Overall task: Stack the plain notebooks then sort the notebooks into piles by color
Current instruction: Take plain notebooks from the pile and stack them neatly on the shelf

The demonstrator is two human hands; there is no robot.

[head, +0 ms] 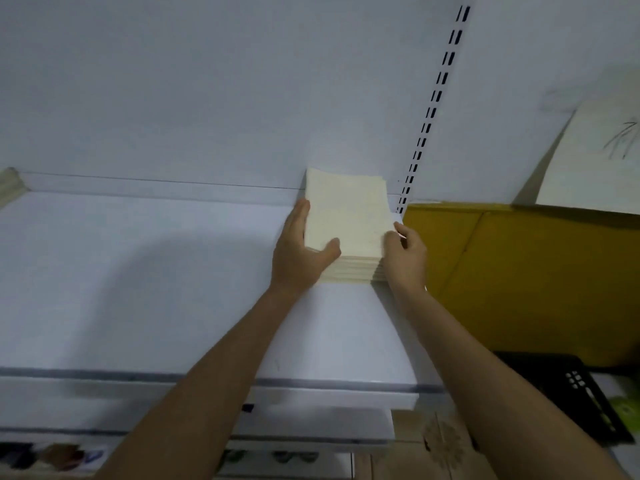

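Observation:
A stack of plain cream notebooks (346, 216) sits on the white shelf (138, 278), pushed against the back wall near the shelf's right end. My left hand (298, 251) clasps the stack's left side, fingers along the edge and thumb across the front corner. On the stack's right front corner my right hand (405, 254) grips with its fingertips. The lower notebooks show only as layered edges between my hands.
A yellow cardboard box (519, 271) stands just right of the stack. A slotted shelf upright (433, 109) runs up the wall behind. A pale sheet with a sketch (602, 157) leans at the far right. A black crate (575, 389) sits lower right. More cream notebooks (10, 185) lie at the far left.

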